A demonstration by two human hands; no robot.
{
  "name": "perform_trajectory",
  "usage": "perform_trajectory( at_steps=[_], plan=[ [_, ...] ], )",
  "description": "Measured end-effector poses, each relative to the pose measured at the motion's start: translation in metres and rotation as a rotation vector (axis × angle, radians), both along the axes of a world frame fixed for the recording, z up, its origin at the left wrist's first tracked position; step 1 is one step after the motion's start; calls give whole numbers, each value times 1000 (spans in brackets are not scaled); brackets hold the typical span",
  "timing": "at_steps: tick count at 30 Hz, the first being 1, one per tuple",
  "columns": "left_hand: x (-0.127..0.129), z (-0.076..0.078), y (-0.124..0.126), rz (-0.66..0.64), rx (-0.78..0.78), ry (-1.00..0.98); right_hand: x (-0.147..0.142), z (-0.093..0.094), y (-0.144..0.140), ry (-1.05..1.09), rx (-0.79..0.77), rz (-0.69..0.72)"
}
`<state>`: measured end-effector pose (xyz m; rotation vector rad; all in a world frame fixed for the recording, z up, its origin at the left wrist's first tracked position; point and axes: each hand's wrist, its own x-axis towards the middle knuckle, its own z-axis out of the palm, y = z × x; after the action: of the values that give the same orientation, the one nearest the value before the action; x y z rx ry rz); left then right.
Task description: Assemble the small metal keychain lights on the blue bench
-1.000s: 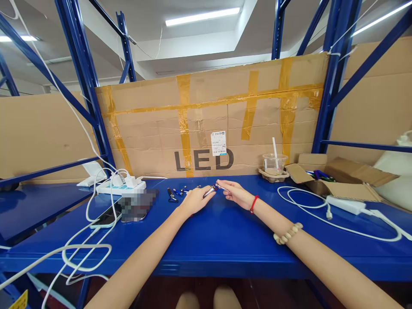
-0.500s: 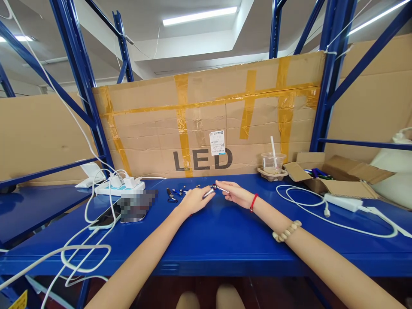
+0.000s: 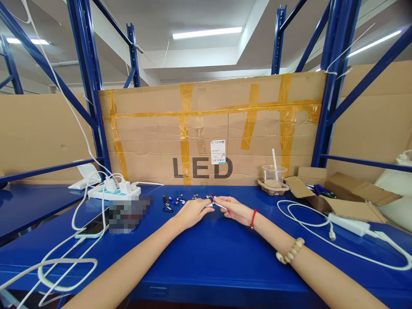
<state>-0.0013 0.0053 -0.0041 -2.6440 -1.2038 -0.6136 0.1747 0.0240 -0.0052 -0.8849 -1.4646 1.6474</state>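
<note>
Over the blue shelf, my left hand (image 3: pixel 192 212) is closed round a small silver cylinder (image 3: pixel 209 205); its exact kind is too small to tell. My right hand (image 3: pixel 234 209), with a red cord at the wrist, pinches a slim silver piece (image 3: pixel 220 206). The two pieces almost meet at the fingertips, and I cannot tell whether they touch. Just beyond and left of my left hand lie a black piece with a strap (image 3: pixel 166 204), a small blue cylinder (image 3: pixel 174 201) and several tiny metal parts (image 3: pixel 195 196).
At the left are a white power strip (image 3: pixel 114 194), looped white cables (image 3: pixel 69 262) and a phone (image 3: pixel 93 225). A plastic cup with a straw (image 3: pixel 274 176), an open carton (image 3: pixel 350 201) and a white adapter (image 3: pixel 349 224) stand right. Behind is a cardboard wall (image 3: pixel 154 137).
The view has tilted up slightly, so the shelf and hands sit lower in the picture. Both hands keep their holds on the silver pieces, with only slight movement.
</note>
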Motion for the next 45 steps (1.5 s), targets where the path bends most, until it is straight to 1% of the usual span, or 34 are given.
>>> perform_trajectory(
  at_steps=[3, 5, 8, 10, 13, 18, 23, 26, 30, 34, 36, 38, 40, 45],
  plan=[
    [2, 0, 5, 5, 57, 19, -4, -2, 4, 41, 38, 7],
    [5, -1, 7, 33, 71, -16, -6, -1, 6, 100, 38, 19],
    [12, -2, 11, 93, 3, -148, -9, 0, 9, 172, 4, 20],
    [13, -2, 13, 94, -57, -191, -10, 1, 9, 194, -21, 15],
    [9, -3, 15, 59, -102, -165, -11, 0, 10, 166, -8, 35],
    [-1, -8, 14, 37, -140, -183, -14, -3, 9, 32, 106, 69],
    [-2, -12, 14, 59, -212, -262, -17, -4, 10, -41, 109, 53],
    [-3, -12, 14, 57, -218, -275, -17, -5, 12, -60, 112, 57],
    [-4, -12, 13, 95, -242, -270, -17, -5, 13, -61, 109, 77],
    [-3, -12, 16, 97, -232, -245, -16, -5, 14, -26, 97, 86],
    [-3, -12, 17, 98, -199, -233, -15, -5, 14, -15, 94, 72],
    [-3, -11, 18, 126, -151, -238, -14, -6, 13, -6, 92, 51],
    [-3, -11, 18, 177, -137, -286, -13, -7, 13, -5, 90, 33],
    [-5, -10, 18, 291, -194, -574, -14, -8, 7, -76, 134, 8]
  ],
)
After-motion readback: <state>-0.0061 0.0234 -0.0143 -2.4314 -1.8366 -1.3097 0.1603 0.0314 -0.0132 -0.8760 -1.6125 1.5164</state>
